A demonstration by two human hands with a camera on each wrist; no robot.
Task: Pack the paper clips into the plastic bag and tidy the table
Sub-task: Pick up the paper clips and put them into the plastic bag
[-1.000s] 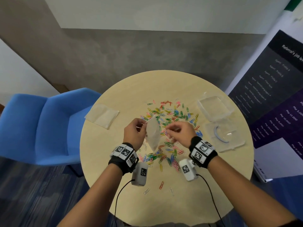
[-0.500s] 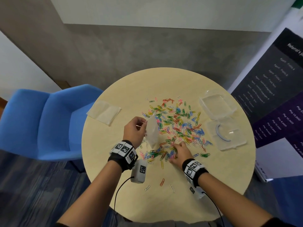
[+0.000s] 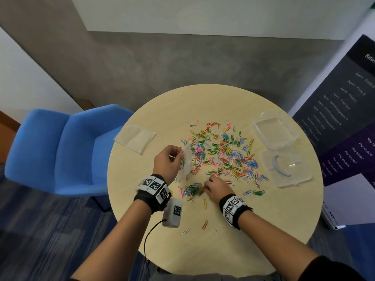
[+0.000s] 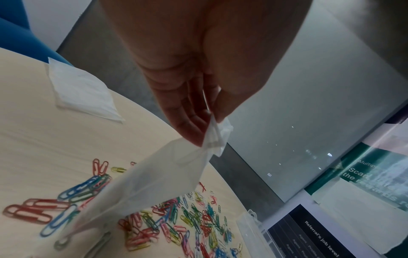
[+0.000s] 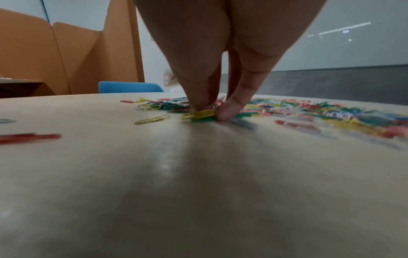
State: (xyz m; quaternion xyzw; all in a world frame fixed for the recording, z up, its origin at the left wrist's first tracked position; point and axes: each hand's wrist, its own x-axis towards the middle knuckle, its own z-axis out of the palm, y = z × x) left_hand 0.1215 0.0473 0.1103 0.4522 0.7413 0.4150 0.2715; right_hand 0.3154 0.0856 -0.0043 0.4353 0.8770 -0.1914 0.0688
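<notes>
While the plastic bag (image 3: 187, 159) is pinched at its top by the left hand (image 3: 166, 161), a few paper clips (image 5: 202, 115) are pinched on the tabletop (image 3: 284, 209) by the right hand (image 3: 218, 188). Both sit at frame centre.

From my wrist views both palms fill the top and run off the frame. My right hand (image 5: 212, 73) hides what its fingertips (image 5: 227, 111) pinch; the paper clips (image 5: 331, 113) beyond smear into colour. The plastic bag (image 4: 141, 192) clouds whatever lies inside.
</notes>
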